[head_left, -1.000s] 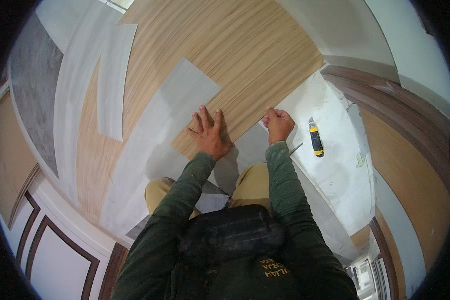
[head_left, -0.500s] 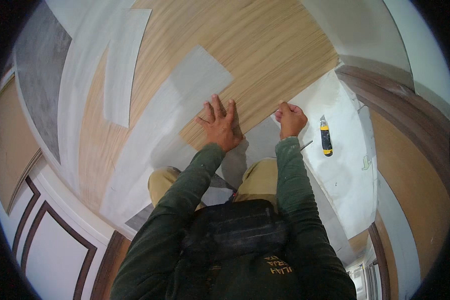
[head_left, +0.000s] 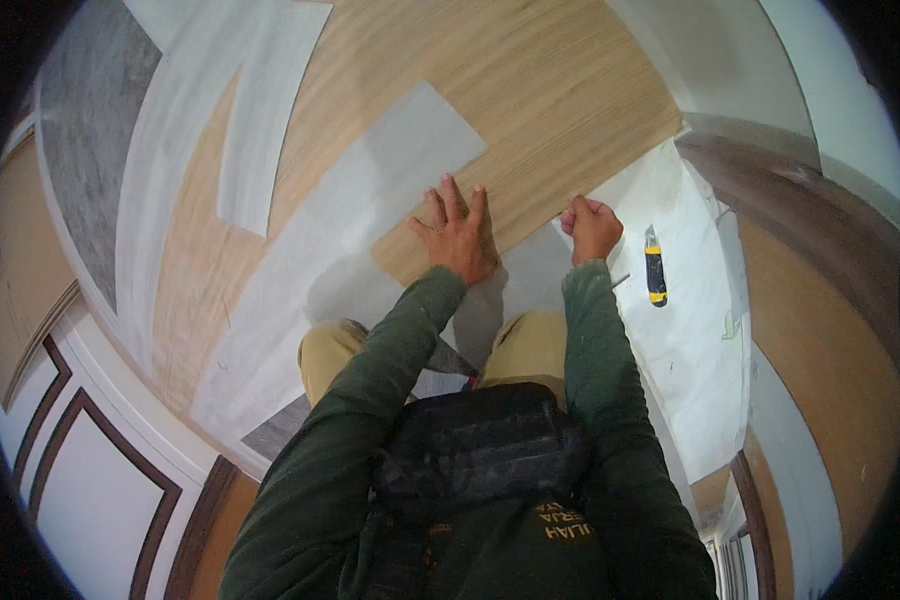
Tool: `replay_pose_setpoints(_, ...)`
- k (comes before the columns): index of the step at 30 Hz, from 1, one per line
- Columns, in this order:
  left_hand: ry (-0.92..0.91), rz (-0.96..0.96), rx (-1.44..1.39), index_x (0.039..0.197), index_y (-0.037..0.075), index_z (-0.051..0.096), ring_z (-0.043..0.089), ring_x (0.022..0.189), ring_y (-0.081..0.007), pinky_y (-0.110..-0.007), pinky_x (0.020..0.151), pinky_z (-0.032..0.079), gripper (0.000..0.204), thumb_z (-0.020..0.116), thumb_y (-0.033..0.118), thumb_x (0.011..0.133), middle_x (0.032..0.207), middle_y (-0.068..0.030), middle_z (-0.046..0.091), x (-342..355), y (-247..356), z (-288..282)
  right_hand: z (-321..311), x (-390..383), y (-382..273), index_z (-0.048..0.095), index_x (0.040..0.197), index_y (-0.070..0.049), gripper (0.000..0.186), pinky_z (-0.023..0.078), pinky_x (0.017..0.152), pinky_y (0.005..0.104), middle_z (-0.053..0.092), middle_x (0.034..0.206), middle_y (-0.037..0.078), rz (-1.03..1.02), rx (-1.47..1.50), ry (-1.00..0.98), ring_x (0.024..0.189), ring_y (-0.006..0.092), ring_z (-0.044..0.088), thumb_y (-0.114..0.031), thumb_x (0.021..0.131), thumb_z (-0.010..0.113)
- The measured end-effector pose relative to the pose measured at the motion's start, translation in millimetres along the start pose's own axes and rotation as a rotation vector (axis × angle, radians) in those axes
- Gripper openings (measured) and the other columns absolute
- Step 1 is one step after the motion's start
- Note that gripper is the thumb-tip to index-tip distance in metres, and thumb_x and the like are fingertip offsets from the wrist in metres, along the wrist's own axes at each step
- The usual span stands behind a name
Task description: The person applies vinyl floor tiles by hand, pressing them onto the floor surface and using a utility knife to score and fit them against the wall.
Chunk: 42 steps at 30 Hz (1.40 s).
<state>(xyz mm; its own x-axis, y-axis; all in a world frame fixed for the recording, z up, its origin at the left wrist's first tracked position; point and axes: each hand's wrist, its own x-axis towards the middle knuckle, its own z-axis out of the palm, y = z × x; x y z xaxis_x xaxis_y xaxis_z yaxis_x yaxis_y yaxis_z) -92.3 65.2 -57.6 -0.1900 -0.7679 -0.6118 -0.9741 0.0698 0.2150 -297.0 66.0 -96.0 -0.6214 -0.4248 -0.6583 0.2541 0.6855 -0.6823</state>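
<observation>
My left hand (head_left: 457, 232) lies with fingers spread, palm down, on the near end of a light wood-grain flooring plank (head_left: 540, 165). At that plank's near edge my right hand (head_left: 594, 230) is closed in a pinch; what its fingers hold, if anything, is hidden. Beside my right wrist a thin dark rod (head_left: 621, 280) pokes out, its other end out of sight. To the right of that hand a yellow and black utility knife (head_left: 655, 268) with its blade end pointing away rests on a white sheet (head_left: 690, 330).
Pale grey strips (head_left: 410, 140) lie over the wood-grain floor, one more loose strip (head_left: 260, 120) at the far left. Dark brown skirting (head_left: 760, 185) runs along the right wall. A white door with brown trim (head_left: 100, 490) stands at lower left. My knees (head_left: 330, 355) are close behind my hands.
My view has shifted slightly, so hands, plank and knife sit a little differently in the picture. Both hands keep nearly the same pose and place on the plank.
</observation>
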Motion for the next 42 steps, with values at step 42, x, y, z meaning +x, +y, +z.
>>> replay_pose_setpoints(42,-0.053,-0.103,0.116,0.154,0.023,0.013,-0.007,0.142,-0.0531,-0.079,0.099,0.018,0.129,0.091,0.042,0.053,0.157,-0.0262,-0.013,2,19,-4,-185,16,76,0.055,0.119,-0.003,0.048,0.041,0.093,0.0520,0.054,0.117,0.017,-0.515,-0.778,0.374,0.114,0.0374,0.048,-0.016,0.077,0.074)
